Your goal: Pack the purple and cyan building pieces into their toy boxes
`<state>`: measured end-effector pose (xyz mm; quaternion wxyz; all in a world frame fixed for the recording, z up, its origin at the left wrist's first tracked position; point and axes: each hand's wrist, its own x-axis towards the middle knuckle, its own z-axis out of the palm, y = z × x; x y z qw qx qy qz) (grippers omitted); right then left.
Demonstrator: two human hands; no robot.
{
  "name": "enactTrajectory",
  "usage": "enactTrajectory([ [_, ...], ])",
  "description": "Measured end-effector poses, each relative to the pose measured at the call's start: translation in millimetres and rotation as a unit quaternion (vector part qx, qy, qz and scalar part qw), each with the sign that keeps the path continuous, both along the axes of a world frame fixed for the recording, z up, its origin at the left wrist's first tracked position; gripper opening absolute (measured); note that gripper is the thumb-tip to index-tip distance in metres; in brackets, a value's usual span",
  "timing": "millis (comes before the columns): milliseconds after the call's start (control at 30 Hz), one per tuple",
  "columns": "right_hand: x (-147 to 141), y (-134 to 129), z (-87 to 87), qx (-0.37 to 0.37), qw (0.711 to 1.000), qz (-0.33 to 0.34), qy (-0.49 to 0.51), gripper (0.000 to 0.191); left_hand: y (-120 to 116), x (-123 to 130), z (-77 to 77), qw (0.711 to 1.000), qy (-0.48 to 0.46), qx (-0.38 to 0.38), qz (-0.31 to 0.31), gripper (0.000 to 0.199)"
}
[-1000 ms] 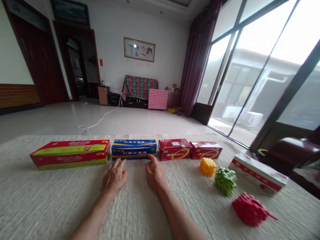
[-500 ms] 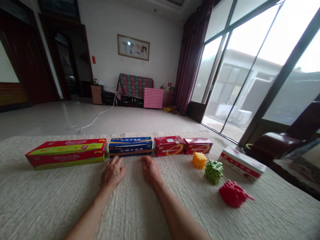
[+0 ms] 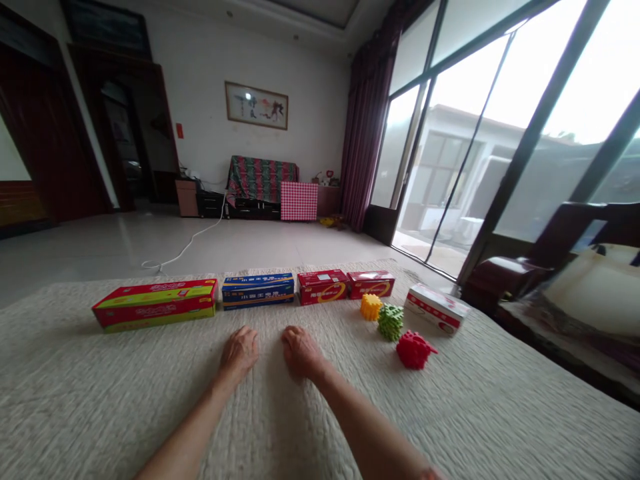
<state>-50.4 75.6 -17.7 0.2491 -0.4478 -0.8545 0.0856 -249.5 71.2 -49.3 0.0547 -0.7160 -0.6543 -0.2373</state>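
Both hands rest low over the cream textured cover, apart from each other. My left hand has its fingers curled down, with nothing visible in it, nearest to the blue battery box. My right hand is also curled, just in front of the gap between the blue box and a red box. A long red and green box lies at the left. A smaller red box stands to the right of the first red one. Neither hand touches a box.
To the right are a yellow block piece, a green one, a red one and a white and red box. A dark wooden chair stands beyond. A white cable crosses the floor.
Both hands have drawn back from the blue box toward me, and the left fingers have curled in. The view has tilted up and turned slightly right.
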Motion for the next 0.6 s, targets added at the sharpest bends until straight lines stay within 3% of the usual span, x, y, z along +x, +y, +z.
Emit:
enactTrajectory([
  [167, 37.3, 6.2, 13.2, 0.019, 0.998, -0.061, -0.009, 0.041, -22.0, 21.7, 4.2, 1.000, -0.005, 0.012, 0.014, 0.026],
  [400, 69.0, 68.9, 34.3, 0.094, 0.984, -0.152, -0.007, 0.054, -22.6, 24.8, -0.3, 0.999, -0.002, 0.041, 0.028, 0.028],
  [600, 73.9, 102.4, 33.5, 0.136, 0.978, -0.156, -0.036, 0.049, -23.3, 27.5, -1.6, 0.998, 0.003, 0.046, 0.034, 0.028],
])
